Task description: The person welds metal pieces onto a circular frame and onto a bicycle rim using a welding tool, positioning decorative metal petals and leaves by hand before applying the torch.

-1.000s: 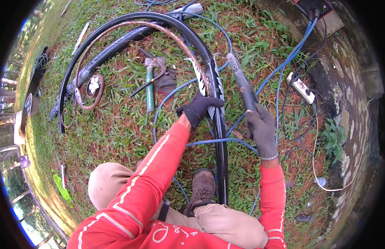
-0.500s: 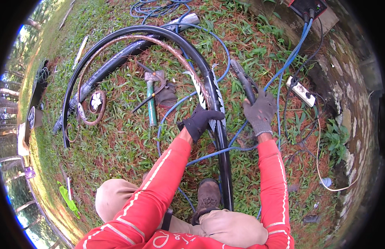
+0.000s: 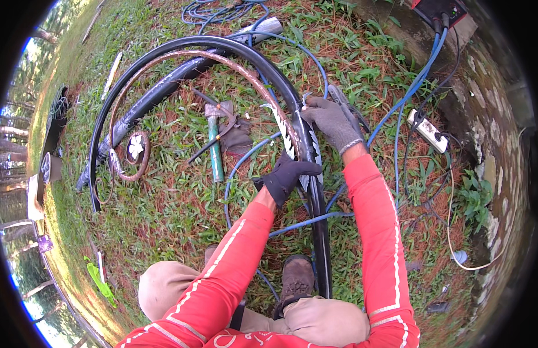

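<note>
Here, both gloved hands — left hand (image 3: 286, 177), right hand (image 3: 331, 120) — are clasped around the curved black bar (image 3: 280, 87).

Green-handled hammer (image 3: 214, 145), white power strip (image 3: 427, 131)

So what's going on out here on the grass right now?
A person in a red long-sleeved shirt is crouched over a curved black metal frame lying on the grass. The left hand, in a dark glove, grips the frame's bar, and the right hand, in a grey glove, rests on it a little farther up, beside a dark tool whose kind is unclear. A green-handled hammer lies to the left, blue cables snake around, and a white power strip sits to the right.
</note>
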